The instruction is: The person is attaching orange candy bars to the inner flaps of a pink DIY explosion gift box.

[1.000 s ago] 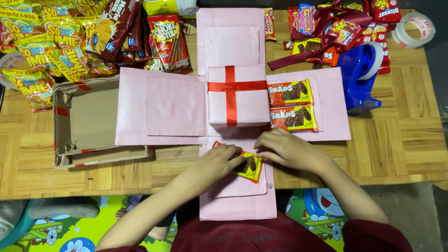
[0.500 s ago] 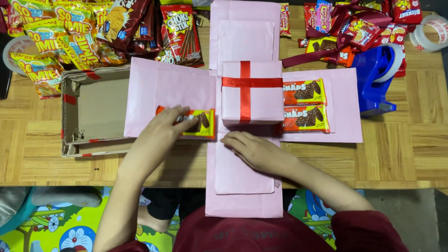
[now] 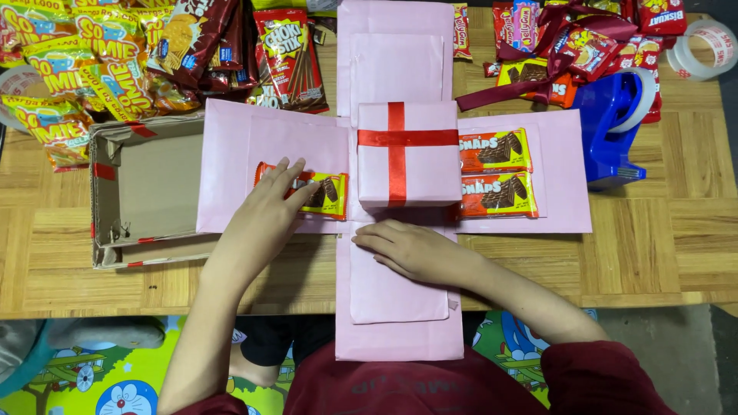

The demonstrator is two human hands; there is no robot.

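An orange chocolate wafer packet [image 3: 319, 192] is lain flat on the left flap of the unfolded pink box [image 3: 231, 154], its long axis running left to right, one end pointed at the small ribboned box [image 3: 407, 154]. It is pressed under the flat, open left hand [image 3: 265, 211], not pinched. The right hand [image 3: 411, 250] is rested open on the near flap. The packet could be skewed if pressure is uneven.

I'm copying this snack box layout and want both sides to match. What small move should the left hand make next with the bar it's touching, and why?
Probably slide the snack bar slightly up the left pink flap and press it flat. The left hand covers its near end, and it lies alone in the lower half, while the right flap carries two bars, one above the other, so room is needed for a second.
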